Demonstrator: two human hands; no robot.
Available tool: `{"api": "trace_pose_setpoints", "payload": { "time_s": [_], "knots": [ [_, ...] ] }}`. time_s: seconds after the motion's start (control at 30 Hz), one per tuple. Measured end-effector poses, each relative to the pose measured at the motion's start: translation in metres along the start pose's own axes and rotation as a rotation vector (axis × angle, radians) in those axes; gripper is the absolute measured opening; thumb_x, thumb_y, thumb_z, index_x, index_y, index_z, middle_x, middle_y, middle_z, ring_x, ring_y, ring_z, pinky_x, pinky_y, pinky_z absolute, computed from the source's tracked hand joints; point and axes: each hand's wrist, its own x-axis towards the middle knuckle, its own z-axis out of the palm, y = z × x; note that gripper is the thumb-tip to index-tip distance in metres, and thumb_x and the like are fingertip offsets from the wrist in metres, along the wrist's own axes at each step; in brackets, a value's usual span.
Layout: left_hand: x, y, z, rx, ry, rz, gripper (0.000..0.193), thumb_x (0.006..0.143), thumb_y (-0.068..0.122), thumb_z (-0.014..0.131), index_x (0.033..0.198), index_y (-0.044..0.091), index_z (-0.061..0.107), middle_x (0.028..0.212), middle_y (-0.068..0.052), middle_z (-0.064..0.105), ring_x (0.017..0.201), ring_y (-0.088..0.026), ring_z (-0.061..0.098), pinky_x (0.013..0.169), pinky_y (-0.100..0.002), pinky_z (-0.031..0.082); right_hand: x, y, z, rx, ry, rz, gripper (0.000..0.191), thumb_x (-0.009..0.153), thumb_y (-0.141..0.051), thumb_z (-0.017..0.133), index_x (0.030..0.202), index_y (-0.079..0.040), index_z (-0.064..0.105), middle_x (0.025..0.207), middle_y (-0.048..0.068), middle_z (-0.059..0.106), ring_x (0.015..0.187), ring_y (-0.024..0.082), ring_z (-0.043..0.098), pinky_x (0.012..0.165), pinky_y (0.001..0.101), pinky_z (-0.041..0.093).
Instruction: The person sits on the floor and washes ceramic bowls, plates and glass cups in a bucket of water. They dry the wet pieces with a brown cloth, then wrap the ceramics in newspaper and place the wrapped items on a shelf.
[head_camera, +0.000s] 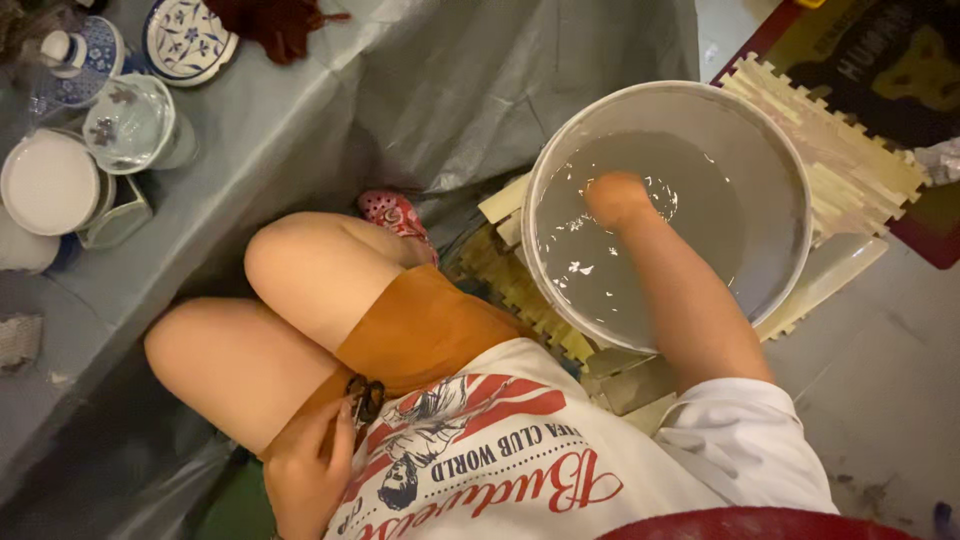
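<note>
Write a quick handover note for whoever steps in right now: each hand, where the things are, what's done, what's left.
Right hand: plunged into the cloudy grey liquid in the white bucket; whether it grips anything is hidden.
Left hand: resting on the orange shorts, holding nothing.
Things: the bucket stands on pale foam mats. Blue-and-white ceramic bowls sit on the grey sheet, far left.
Done: nothing visible in the liquid.
Left: cannot tell.

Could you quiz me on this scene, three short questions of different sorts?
1. True or false: the right hand is dipped in the water of the bucket.
2. Where does the left hand rest? A) on a bowl B) by the shorts at the lap C) on the bucket rim
3. Fill in: the dishes stand on a grey ___.

Key: 1 true; 2 B; 3 sheet.
</note>
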Motion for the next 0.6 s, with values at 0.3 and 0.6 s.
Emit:
{"api": "trace_pose_setpoints", "payload": {
  "time_s": [0.3, 0.6],
  "knots": [
    [0.022, 0.031, -0.031, -0.168, -0.039, -0.164, 0.015, 0.092, 0.013, 0.070, 0.101, 0.001, 0.075, 0.093, -0.015, 0.075, 0.083, -0.027, 0.076, 0.076, -0.035, 0.057, 0.000, 0.011, -0.009, 0.275, 0.106, 0.137, 0.027, 0.092, -0.017, 0.061, 0.113, -0.003, 0.070, 0.112, 0.025, 0.071, 0.106, 0.042, 0.068, 0.090, 0.0521, 0.053],
    [0.096, 0.114, 0.000, -0.328, -0.143, 0.525, 0.015, 0.088, 0.010, 0.071, 0.102, 0.004, 0.075, 0.096, -0.011, 0.075, 0.088, -0.030, 0.072, 0.077, -0.040, 0.054, -0.012, 0.051, -0.026, 1.391, 0.058, 0.360, 0.017, 0.101, -0.021, 0.057, 0.096, -0.006, 0.065, 0.069, 0.004, 0.051, 0.053, 0.018, 0.045, 0.048, 0.0362, 0.037]
  ]
}}
